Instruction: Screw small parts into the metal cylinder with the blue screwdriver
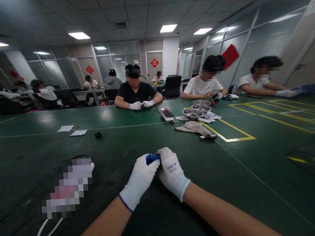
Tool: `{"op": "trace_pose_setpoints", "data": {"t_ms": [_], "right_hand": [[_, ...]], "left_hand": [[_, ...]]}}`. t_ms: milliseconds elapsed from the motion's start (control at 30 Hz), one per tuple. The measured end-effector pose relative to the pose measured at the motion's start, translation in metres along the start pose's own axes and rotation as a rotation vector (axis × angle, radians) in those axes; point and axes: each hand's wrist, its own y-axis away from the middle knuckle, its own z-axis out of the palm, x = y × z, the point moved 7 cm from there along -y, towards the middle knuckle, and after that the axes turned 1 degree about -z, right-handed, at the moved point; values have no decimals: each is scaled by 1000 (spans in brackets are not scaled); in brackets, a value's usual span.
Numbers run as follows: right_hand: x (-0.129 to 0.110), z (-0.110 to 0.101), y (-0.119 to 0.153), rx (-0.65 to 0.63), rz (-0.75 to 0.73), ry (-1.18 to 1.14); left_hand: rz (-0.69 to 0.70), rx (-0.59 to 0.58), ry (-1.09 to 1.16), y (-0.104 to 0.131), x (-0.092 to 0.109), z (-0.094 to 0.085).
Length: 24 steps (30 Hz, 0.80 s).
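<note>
My left hand [143,176], in a white glove with blue inner fingers, is closed in front of me above the green table [116,142]. Against its fingertips presses my right hand [170,170], gloved alike, with printed marks on its back. A small dark piece shows between the two hands; most of it is covered by the fingers, so its kind cannot be made out. Left of my hands lies a blurred-out white and pinkish object [72,185] with a white loop. Beyond them sits a small black item [98,135].
Metal bowls [192,113], a beige cloth [193,127] and a black cylindrical object [208,137] lie ahead right. Two white papers [78,133] are ahead left. Yellow tape [241,139] marks the table. Across it sit people with gloved hands, one in a black shirt [136,94].
</note>
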Motion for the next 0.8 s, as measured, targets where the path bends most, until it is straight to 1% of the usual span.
{"op": "trace_pose_setpoints", "data": {"t_ms": [167, 233, 400, 600, 800], "right_hand": [[-3, -5, 2, 1, 5, 50], [-2, -6, 2, -4, 26, 67], [0, -5, 0, -62, 34, 83], [0, -8, -3, -74, 42, 83], [0, -8, -4, -94, 53, 72]], "left_hand": [[52, -48, -83, 2, 7, -3], [57, -29, -124, 4, 7, -1], [8, 60, -210, 7, -2, 5], [39, 70, -211, 7, -2, 8], [-9, 91, -208, 8, -3, 8]]}}
